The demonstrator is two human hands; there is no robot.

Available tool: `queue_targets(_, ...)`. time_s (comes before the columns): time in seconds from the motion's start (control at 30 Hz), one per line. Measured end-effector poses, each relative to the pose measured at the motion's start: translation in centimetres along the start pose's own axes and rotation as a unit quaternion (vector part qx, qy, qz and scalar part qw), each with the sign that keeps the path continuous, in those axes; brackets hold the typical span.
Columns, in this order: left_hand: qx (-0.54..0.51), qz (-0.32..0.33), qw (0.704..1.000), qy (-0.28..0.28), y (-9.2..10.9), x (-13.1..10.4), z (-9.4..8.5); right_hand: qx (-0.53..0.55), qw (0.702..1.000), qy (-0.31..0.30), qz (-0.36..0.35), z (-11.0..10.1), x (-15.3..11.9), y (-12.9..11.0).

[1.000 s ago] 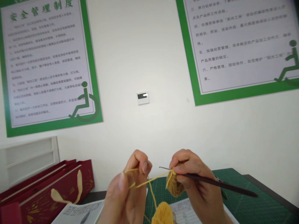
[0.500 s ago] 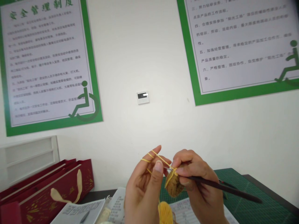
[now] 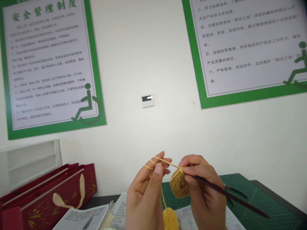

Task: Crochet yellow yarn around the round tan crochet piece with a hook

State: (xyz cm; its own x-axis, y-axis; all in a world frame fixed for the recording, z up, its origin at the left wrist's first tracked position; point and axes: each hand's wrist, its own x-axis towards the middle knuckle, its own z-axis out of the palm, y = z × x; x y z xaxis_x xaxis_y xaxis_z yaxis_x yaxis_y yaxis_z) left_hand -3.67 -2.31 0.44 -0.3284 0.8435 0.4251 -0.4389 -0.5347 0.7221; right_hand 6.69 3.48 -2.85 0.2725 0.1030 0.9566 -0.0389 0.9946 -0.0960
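My right hand (image 3: pixel 207 191) is closed around the dark handle of a crochet hook (image 3: pixel 237 196). Its thumb and fingertips also pinch the top edge of a small brown crocheted piece (image 3: pixel 179 185) with yellow stitches along the rim. A yellow yarn strand (image 3: pixel 165 159) runs taut from that edge to my left hand (image 3: pixel 146 195), where it winds round the raised index finger. The left thumb rests near that finger, and the hand stands apart from the piece. Below, the yarn leads down to a yellow yarn ball (image 3: pixel 170 218). The hook's tip is hard to make out at the stitches.
A green cutting mat (image 3: pixel 259 207) covers the table at right, with dark-handled pliers (image 3: pixel 237 191) on it. Printed papers (image 3: pixel 79 215) and a pen (image 3: pixel 87 223) lie front left. Dark red gift bags (image 3: pixel 57 198) stand beside them. Behind is a white wall (image 3: pixel 144 134).
My left hand has drawn slightly away from the crocheted piece, leaving a wider gap with yarn stretched across. The right hand has tilted, turning the piece's face more into view.
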Motion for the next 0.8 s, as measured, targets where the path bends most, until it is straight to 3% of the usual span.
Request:
queue_targets(0.07,0.007,0.0,1.0,0.002,0.0,0.2,-0.4,0.022,1.0,-0.009,0.001,0.1,-0.1,-0.1)
queue_targets(0.17,-0.01,-0.072,0.996,-0.044,0.1,0.4,-0.4,0.048,0.999,0.007,0.004,0.1,-0.2,-0.2)
queue_targets(0.33,-0.083,-0.127,0.985,-0.088,0.3,0.6,0.0,-0.017,0.999,0.04,-0.005,-0.4,0.0,0.1)
queue_targets(0.43,-0.066,-0.105,0.986,-0.113,0.5,0.3,-0.3,-0.021,1.0,-0.012,-0.012,-0.8,0.2,0.3)
queue_targets(0.57,0.034,0.002,0.998,-0.045,0.5,-0.3,-0.6,-0.008,0.998,-0.066,-0.009,-1.2,0.0,0.4)
queue_targets(0.67,0.084,0.076,0.993,-0.041,0.4,-0.6,-0.1,0.0,0.997,-0.076,-0.007,-1.3,-0.1,0.5)
queue_targets(0.8,0.067,0.05,0.995,-0.061,0.6,-0.8,0.5,0.013,0.996,-0.09,-0.003,-1.3,-0.3,0.6)
